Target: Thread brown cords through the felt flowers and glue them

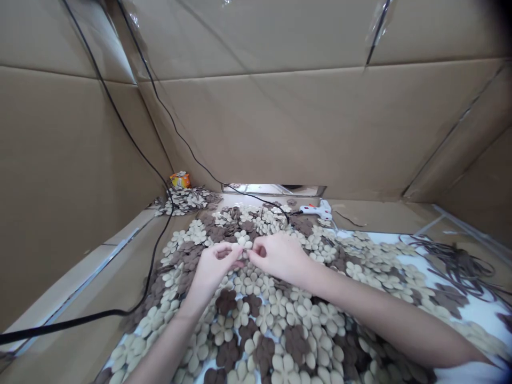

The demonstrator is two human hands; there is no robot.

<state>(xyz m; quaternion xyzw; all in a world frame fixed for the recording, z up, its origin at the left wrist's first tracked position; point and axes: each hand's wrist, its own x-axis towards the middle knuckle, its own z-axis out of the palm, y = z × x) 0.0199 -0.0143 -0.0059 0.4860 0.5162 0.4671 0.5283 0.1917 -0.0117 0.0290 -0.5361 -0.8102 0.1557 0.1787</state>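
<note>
Both my hands meet over a wide spread of cream and brown felt flowers. My left hand (221, 260) pinches a cream felt flower (242, 239) between thumb and fingers, its petals standing up above the fingertips. Close beside it, my right hand (276, 256) has thumb and forefinger pressed together at the flower's lower edge; what lies between those fingertips is too small to make out. Under and in front of the hands, more cream flowers (284, 368) and dark brown flowers (264, 353) overlap in layers.
Cardboard walls (280, 128) enclose the work surface. A white glue gun (318, 210) lies at the back, right of centre. Brown cord (460, 264) is coiled at the right. A black cable (154, 250) hangs down the left side. An orange packet (180, 180) sits behind a flower pile (186, 200).
</note>
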